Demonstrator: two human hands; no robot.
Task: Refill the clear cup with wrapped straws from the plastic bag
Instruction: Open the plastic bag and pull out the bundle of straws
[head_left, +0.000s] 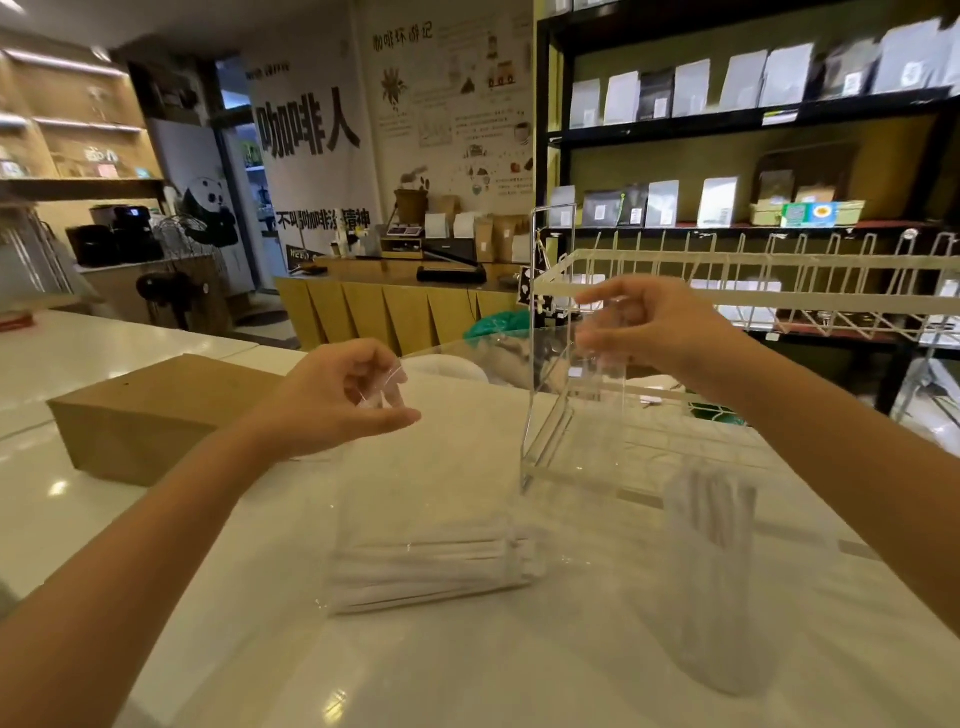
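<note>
Here the plastic bag (415, 467) is thin, slippery, light; left hand (343, 400) and right hand (644, 327) each grip a top edge, mouth held open above the counter (208, 571); wrapped straws (431, 569) lie loose at btm, stiff together; clear cup (711, 571) nr right.

Blurred by motion: clear cup (711, 571) and its straws; plastic bag's (415, 467) upper edges barely traceable; both forearms cut off by frame edges

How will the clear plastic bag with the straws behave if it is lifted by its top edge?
The plastic bag looks thin and limp, so it would probably sag. The wrapped straws lie bunched at its bottom and would likely slide together. It seems light.
</note>
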